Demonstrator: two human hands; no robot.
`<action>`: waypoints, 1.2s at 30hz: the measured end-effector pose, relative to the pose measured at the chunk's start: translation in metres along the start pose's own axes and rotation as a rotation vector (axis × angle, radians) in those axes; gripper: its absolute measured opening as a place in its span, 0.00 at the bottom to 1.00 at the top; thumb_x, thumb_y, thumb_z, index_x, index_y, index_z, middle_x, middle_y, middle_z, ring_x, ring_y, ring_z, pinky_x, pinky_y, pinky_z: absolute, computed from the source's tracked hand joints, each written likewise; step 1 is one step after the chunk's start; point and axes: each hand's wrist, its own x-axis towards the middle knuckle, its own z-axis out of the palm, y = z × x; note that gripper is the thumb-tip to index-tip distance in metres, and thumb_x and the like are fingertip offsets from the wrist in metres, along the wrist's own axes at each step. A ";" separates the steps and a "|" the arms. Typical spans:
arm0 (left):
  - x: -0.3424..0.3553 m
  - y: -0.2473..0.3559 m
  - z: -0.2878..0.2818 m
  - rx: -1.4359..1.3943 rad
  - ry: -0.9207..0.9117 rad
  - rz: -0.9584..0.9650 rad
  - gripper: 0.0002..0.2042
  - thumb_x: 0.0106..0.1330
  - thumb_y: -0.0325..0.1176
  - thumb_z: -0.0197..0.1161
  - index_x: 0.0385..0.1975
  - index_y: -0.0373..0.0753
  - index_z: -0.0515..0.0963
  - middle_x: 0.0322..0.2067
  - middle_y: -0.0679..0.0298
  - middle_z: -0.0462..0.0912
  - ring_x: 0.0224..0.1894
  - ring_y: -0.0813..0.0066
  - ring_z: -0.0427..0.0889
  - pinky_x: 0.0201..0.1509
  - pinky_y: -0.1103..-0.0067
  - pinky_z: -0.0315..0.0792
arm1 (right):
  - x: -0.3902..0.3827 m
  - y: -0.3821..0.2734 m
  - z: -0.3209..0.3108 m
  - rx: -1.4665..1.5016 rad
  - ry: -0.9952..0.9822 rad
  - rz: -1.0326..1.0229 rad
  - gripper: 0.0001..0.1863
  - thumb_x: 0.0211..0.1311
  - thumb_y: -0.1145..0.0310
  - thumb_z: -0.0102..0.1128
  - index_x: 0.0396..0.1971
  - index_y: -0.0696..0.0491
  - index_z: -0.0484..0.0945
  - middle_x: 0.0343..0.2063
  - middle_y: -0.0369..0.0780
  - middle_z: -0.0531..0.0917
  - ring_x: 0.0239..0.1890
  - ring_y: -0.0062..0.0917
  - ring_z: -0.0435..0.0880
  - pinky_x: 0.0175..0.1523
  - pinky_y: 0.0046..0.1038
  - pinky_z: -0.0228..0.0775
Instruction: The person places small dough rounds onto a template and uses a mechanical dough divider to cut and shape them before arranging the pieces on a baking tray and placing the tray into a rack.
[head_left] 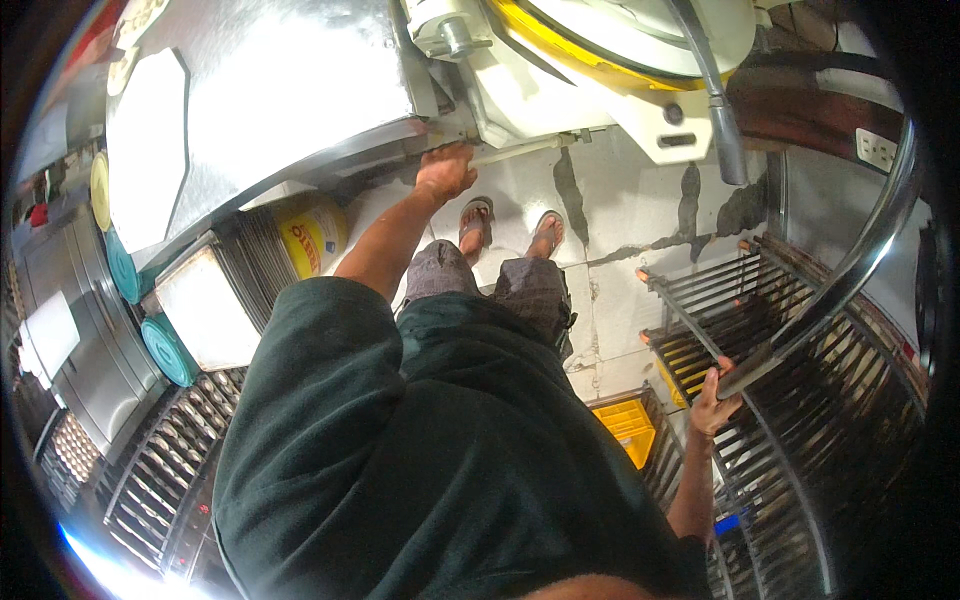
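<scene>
My left hand (446,172) is reached forward beside the front corner of a metal-topped table (290,80). Its fingers are curled, and whether anything is in them cannot be seen. Out to the right, my right hand (714,404) is closed around the lower end of a thick, curved, shiny metal bar (862,262). That bar bows upward along the right side, over a dark slatted rack (740,300). The right thumb and a fingertip show at the bar's end; the other fingers are partly hidden.
A cream machine (560,90) with a yellow rim and a black-gripped lever (728,140) stands ahead. Under the table are a yellow bucket (312,235) and stacked trays (215,310). A yellow crate (627,430) sits by the rack. The tiled floor (610,200) has dark cracked patches.
</scene>
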 end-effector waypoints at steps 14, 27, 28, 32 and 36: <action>-0.004 0.003 -0.003 -0.017 -0.015 -0.013 0.23 0.68 0.47 0.61 0.58 0.43 0.73 0.60 0.56 0.76 0.66 0.53 0.73 0.68 0.56 0.66 | -0.011 0.039 0.003 -0.016 0.073 -0.066 0.21 0.68 0.59 0.63 0.45 0.65 0.79 0.23 0.33 0.73 0.25 0.18 0.67 0.29 0.28 0.58; -0.002 -0.003 0.001 -0.055 -0.034 -0.013 0.24 0.69 0.48 0.60 0.60 0.43 0.72 0.62 0.57 0.75 0.67 0.52 0.71 0.70 0.53 0.63 | -0.002 0.003 -0.008 0.066 -0.074 0.181 0.20 0.70 0.62 0.63 0.47 0.67 0.79 0.42 0.45 0.82 0.44 0.27 0.78 0.51 0.29 0.70; -0.001 -0.005 0.004 -0.048 -0.023 -0.007 0.23 0.69 0.48 0.60 0.59 0.43 0.73 0.62 0.57 0.75 0.67 0.51 0.72 0.70 0.53 0.63 | -0.004 0.002 -0.008 0.076 -0.065 0.173 0.20 0.70 0.61 0.63 0.47 0.67 0.79 0.42 0.45 0.82 0.44 0.28 0.78 0.51 0.30 0.70; -0.005 -0.003 0.004 -0.009 0.024 0.016 0.23 0.69 0.48 0.60 0.58 0.42 0.74 0.61 0.56 0.76 0.66 0.50 0.73 0.70 0.53 0.64 | -0.003 -0.004 0.006 0.082 0.037 0.044 0.22 0.70 0.57 0.62 0.46 0.64 0.79 0.29 0.39 0.75 0.30 0.23 0.70 0.37 0.29 0.61; -0.005 0.000 -0.002 -0.011 0.016 0.009 0.23 0.69 0.48 0.59 0.59 0.42 0.74 0.61 0.55 0.76 0.67 0.51 0.72 0.71 0.53 0.63 | -0.001 -0.003 0.005 0.057 0.030 -0.003 0.23 0.71 0.54 0.61 0.46 0.63 0.80 0.21 0.34 0.70 0.23 0.20 0.64 0.29 0.28 0.54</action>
